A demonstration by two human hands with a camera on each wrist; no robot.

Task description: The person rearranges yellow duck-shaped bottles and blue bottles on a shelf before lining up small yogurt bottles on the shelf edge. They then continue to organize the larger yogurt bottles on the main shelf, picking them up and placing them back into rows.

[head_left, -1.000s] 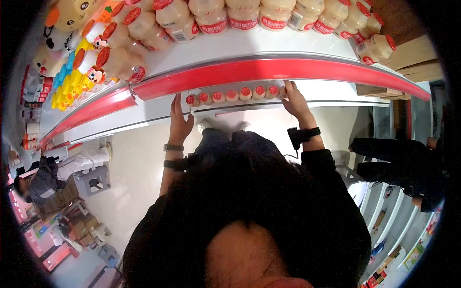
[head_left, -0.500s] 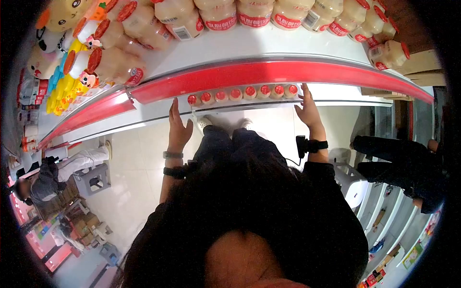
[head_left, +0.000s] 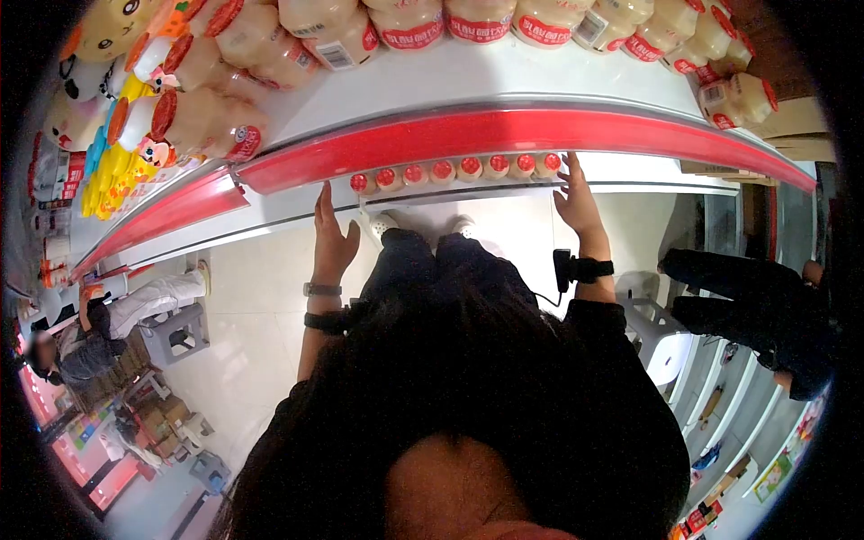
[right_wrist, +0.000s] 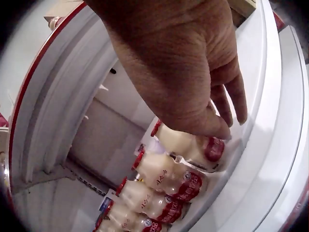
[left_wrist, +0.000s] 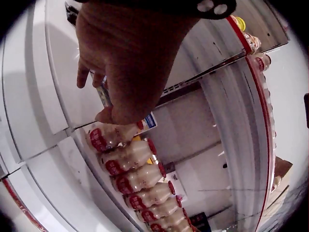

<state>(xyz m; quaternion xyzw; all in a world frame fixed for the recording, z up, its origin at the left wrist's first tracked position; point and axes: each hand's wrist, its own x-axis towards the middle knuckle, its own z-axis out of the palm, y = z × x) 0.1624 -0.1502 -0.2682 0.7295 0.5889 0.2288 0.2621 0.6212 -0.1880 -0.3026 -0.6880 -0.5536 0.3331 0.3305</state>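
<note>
A straight row of small cream-coloured drink bottles with red caps stands along the front of a white lower shelf. Just outside the row's left end is my left hand, its fingers straight and pointing toward the shelf. At the other end my right hand has extended fingers beside the last bottle. In the left wrist view, that hand overlaps the nearest bottle, which bears a red label. In the right wrist view, my thumb lies over the end bottle, partly hiding it.
Above the row runs a shelf edge with a red strip. Large matching bottles line that upper shelf, beside yellow toys on the left. One person is at far left by a grey stool; another in dark clothes is at right.
My right hand has moved right, from over the row's end bottle to beside it, uncovering that bottle. My left hand has stayed near the left end, with fingers still straight.
</note>
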